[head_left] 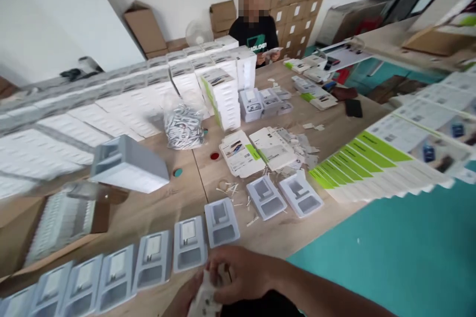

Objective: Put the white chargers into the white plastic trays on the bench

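Item: white packet (pixel 203 302). Location: at the lower edge of the view, held between both hands above the near side of the desk (pixel 148 208), just below a row of grey trays (pixel 188 260).

Handling: judged by its creased outline, the packet is probably light, with a thin, flexible skin that may slip or crumple. Whether it contains something stiff or fragile cannot be told from here. Take hold along its long edges, with the finger pads flat; avoid squeezing the middle.

Left hand (pixel 188 297): closed along the packet's left side; the fingers are partly blurred and grip force cannot be told.

Right hand (pixel 247 275): strongly bent, not spread. The fingers curl over the upper end and the thumb presses the right side, pinching the packet. A small gap shows between the curled fingers and the thumb.

Surroundings: several trays in the row carry a white insert (pixel 189 230) in the upper recess. Farther right, near a pair of grey trays (pixel 267 198), white strips (pixel 233 189) lie scattered.
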A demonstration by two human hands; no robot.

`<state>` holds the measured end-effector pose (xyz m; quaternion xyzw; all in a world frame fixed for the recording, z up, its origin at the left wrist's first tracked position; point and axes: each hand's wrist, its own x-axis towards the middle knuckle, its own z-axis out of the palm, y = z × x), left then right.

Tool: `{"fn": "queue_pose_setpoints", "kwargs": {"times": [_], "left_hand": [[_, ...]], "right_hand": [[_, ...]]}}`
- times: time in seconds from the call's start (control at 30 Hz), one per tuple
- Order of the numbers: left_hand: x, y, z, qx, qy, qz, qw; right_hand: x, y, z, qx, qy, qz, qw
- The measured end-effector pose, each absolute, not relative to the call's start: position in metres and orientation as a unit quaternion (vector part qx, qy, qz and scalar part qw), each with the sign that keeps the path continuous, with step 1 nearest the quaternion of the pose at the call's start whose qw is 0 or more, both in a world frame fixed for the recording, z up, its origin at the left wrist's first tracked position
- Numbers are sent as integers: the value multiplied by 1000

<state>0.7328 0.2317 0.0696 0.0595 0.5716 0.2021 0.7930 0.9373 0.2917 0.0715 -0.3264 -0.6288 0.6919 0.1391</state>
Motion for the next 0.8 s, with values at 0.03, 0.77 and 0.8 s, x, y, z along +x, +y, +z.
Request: {"fn": "queue_pose_setpoints", "kwargs": {"times": [0.03, 0.77, 0.8], "left_hand": [[739, 232, 69, 48, 562, 205, 800], [721, 280, 17, 439, 601, 126, 656], [717, 280, 26, 432, 597, 135, 663]], "right_hand": [[943, 298, 67, -318, -643, 683, 138], [882, 351, -14, -442, -821, 345, 106], [884, 342, -8, -441, -814, 361, 111]]}}
